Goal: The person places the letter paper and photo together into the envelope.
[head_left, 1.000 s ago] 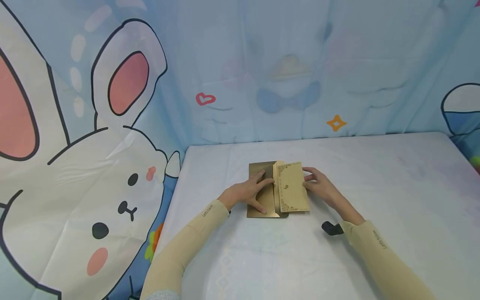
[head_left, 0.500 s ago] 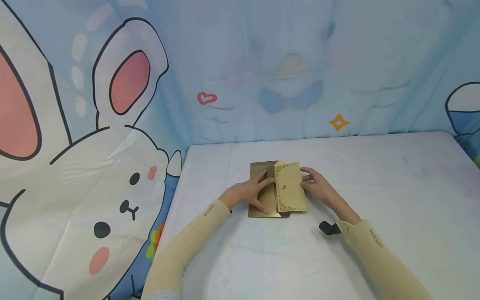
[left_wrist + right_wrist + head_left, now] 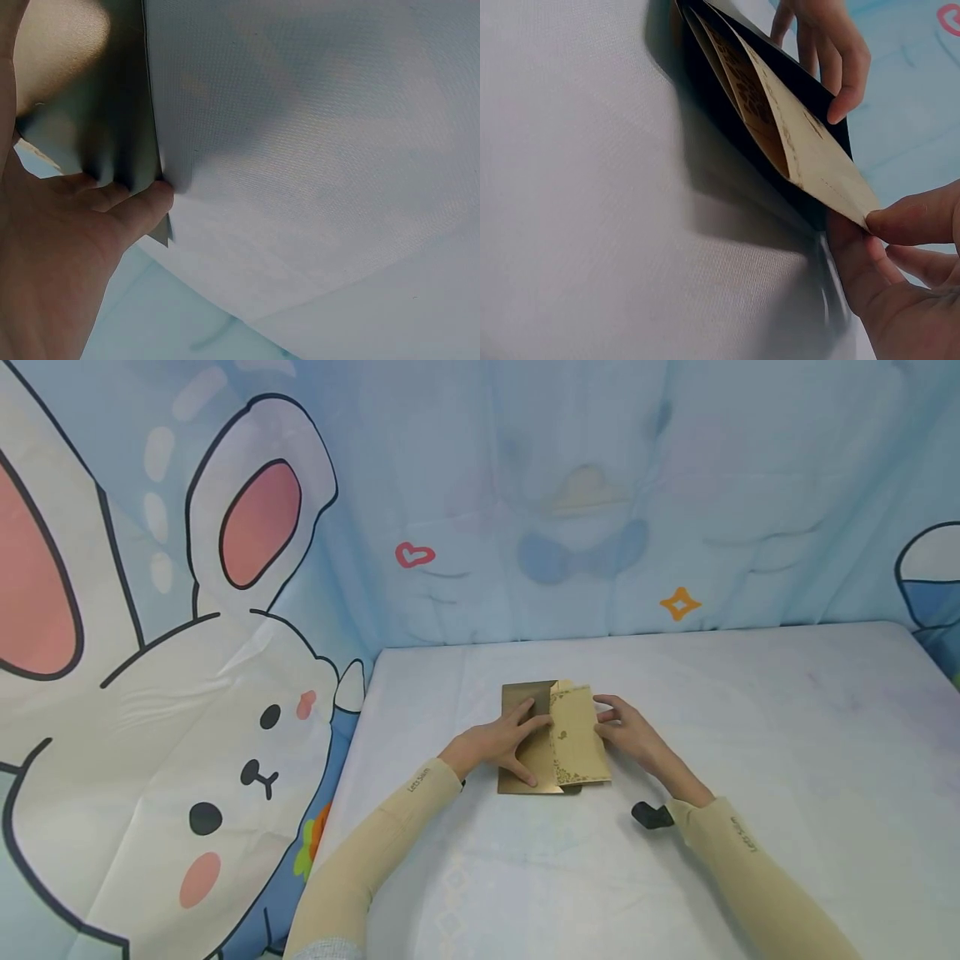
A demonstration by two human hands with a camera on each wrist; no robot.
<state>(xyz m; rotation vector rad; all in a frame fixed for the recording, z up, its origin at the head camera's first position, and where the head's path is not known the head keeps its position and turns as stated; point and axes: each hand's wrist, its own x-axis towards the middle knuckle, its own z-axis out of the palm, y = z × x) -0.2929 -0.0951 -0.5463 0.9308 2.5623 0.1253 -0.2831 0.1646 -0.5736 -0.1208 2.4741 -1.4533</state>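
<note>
A gold envelope [image 3: 538, 755] lies on the white-covered table. A cream folded card [image 3: 579, 735] with brown floral corners is partly inside it, its right part sticking out. My left hand [image 3: 497, 743] rests on the envelope's left part, fingers spread; in the left wrist view its fingertips touch the envelope's edge. With thumb and fingers, my right hand [image 3: 632, 739] pinches the card's right edge. The right wrist view shows the folded card [image 3: 814, 146] slightly spread at its end, between the dark-looking walls of the envelope. The card's left part is hidden in the envelope.
White cloth covers the table [image 3: 795, 718]. Behind it hangs a light blue curtain [image 3: 465, 460] with printed figures. A large printed rabbit [image 3: 247, 693] fills the left side. A black wrist device [image 3: 652, 816] sticks out by the right sleeve.
The card has slid left, deeper into the envelope, and my right hand has moved left with it. The left hand keeps its place on the envelope.
</note>
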